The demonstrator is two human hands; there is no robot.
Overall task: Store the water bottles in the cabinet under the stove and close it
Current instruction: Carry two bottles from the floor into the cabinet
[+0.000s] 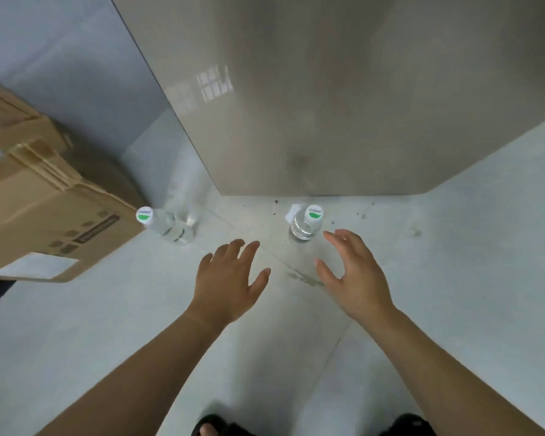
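Two clear water bottles with white and green caps stand upright on the pale floor. One bottle point(167, 225) is beside a cardboard box, the other bottle point(306, 223) stands in front of the beige cabinet front point(328, 105), which appears closed. My left hand point(230, 278) hovers with fingers spread between the two bottles, touching nothing. My right hand point(353, 272) is open with fingers spread, just right of and below the second bottle, not touching it.
A large cardboard box point(44, 202) sits on the floor at the left, against a grey wall. Dark specks lie on the floor tiles near the cabinet base. My feet in dark slippers point(214, 427) show at the bottom edge.
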